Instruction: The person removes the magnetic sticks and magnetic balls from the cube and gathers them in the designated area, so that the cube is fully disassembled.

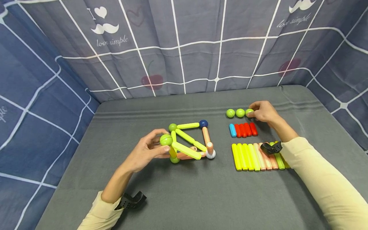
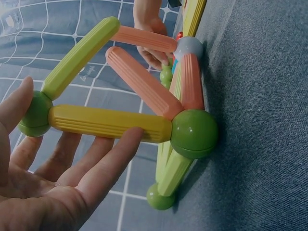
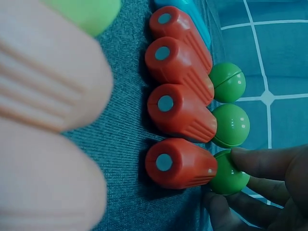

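Note:
My left hand holds the left side of a frame of magnetic building sticks and balls. Its thumb lies against the raised green ball, with the fingers along the upright yellow stick. From that ball a lime stick juts out to the right, its far end free. Lower down, a white ball, a dark blue ball and green balls join lime and peach sticks. At the back right, my right hand pinches a green ball at the end of a row.
Two more green balls sit left of the right hand. Just in front lie several short red sticks and a blue one. Nearer, under the right forearm, is a row of long yellow, peach and green sticks. A grid-patterned curtain hangs behind.

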Motion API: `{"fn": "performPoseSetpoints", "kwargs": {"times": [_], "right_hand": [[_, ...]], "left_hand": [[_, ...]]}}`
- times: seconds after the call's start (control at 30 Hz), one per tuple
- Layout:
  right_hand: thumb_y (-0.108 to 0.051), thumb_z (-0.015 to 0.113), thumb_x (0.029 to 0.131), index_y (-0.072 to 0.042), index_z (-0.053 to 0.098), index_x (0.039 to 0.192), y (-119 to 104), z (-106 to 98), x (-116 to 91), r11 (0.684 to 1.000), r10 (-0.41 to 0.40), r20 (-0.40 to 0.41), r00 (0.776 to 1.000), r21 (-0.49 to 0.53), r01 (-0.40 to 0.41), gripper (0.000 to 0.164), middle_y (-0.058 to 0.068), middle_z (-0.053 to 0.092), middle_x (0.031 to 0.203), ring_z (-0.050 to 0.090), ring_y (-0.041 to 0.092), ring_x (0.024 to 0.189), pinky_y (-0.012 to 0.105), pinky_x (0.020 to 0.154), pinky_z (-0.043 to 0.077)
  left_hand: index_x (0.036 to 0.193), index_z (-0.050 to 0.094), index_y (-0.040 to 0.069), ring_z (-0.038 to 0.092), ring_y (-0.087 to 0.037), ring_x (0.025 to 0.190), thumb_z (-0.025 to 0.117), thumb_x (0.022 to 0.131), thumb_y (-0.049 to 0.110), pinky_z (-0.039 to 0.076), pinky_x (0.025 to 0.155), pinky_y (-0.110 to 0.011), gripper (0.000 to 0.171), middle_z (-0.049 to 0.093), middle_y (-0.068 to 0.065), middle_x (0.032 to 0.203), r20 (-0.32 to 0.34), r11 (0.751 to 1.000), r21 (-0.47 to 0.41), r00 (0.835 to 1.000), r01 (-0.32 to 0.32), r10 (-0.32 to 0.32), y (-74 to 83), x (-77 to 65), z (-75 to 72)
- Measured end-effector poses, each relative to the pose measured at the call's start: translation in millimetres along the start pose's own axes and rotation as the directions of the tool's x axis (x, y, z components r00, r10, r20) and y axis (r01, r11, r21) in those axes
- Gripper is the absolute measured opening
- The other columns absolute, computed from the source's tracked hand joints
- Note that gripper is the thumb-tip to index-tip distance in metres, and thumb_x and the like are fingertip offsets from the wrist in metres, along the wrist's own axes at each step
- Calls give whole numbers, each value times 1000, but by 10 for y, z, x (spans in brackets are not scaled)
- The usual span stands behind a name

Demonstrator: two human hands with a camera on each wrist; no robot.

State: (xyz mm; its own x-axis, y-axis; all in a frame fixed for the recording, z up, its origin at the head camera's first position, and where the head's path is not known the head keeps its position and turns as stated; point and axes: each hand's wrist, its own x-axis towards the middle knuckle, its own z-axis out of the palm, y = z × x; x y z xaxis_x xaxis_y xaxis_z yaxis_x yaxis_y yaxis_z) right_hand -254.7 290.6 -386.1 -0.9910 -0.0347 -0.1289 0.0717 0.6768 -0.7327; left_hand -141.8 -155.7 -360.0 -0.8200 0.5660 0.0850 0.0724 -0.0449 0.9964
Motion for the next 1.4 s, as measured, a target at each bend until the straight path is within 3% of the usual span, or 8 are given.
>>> {"fn": "performPoseSetpoints", "kwargs": {"times": [0.23, 0.43, 0.7, 0.9, 1.0, 1.1, 1.23, 1.4], "right_hand": [[-9, 66, 93, 15, 50, 130, -19, -5, -19, 1000, 4, 3, 1000, -18, -4, 47, 36, 53, 123, 60, 41, 94, 30, 68, 57], [-15, 64, 94, 8, 55, 130, -78, -38, -135, 999, -6, -91, 996, -51, 1, 44, 33, 55, 127, 64, 38, 88, 26, 61, 52], [-13, 64, 96, 6, 57, 129, -279, 1, -497, 992, -127, -136, 982, 2, 128, 38, 29, 57, 124, 62, 36, 78, 28, 56, 54], [-9, 67, 93, 2, 60, 125, -476, 270, -834, 971, -218, 1, 976, 105, 217, 35, 22, 64, 114, 64, 32, 78, 32, 51, 55], [-10, 71, 90, 0, 62, 124, -572, 471, -964, 954, -275, 95, 957, 148, 260, 36, 20, 65, 114, 65, 28, 87, 33, 48, 53], [-14, 75, 88, -3, 63, 123, -649, 675, -1084, 936, -344, 148, 927, 136, 326, 39, 15, 64, 120, 65, 22, 96, 32, 58, 55], [-18, 78, 86, -10, 68, 117, -749, 928, -1187, 908, -418, 139, 898, 98, 407, 33, 1, 67, 113, 65, 16, 94, 32, 75, 55], [-15, 79, 86, -21, 68, 90, -825, 1125, -1216, 880, -474, 75, 877, 69, 470, 13, -13, 64, 92, 64, 10, 85, 30, 66, 51]], "left_hand": [[132, 41, -7, 64, -41, 106, 65, 94, 0, 55, 82, -57, 45, 60, -21, 116, 5, 1000, 5, 1000, -6, 6, -2, -2, -13], [130, 45, -1, 64, -41, 106, 65, 94, 0, 55, 82, -57, 41, 60, -20, 116, 8, 1000, 0, 1000, -9, 9, -4, -2, -17], [131, 42, -6, 63, -43, 106, 65, 94, 0, 52, 82, -61, 44, 60, -21, 115, 3, 1000, -4, 1000, -13, 13, 9, -13, -9], [133, 39, -9, 63, -43, 107, 65, 94, 0, 53, 82, -60, 47, 60, -22, 115, 5, 1000, 1, 1000, -7, 7, 1, -7, -5], [133, 38, -9, 63, -43, 107, 65, 94, 0, 53, 83, -59, 48, 60, -22, 116, -6, 1000, 4, 1000, 6, -6, 8, -10, -7], [134, 38, -9, 63, -43, 107, 66, 94, 0, 53, 83, -59, 49, 60, -22, 116, -8, 1000, 6, 1000, 16, -16, 11, -13, -4], [134, 40, -7, 63, -42, 107, 66, 94, 1, 53, 83, -60, 49, 60, -22, 117, -7, 1000, 5, 1000, 17, -17, 7, -13, -1], [131, 45, 0, 64, -41, 107, 67, 93, 1, 52, 83, -60, 44, 60, -21, 116, -9, 1000, 11, 1000, 10, -10, 9, -17, 0]]}}
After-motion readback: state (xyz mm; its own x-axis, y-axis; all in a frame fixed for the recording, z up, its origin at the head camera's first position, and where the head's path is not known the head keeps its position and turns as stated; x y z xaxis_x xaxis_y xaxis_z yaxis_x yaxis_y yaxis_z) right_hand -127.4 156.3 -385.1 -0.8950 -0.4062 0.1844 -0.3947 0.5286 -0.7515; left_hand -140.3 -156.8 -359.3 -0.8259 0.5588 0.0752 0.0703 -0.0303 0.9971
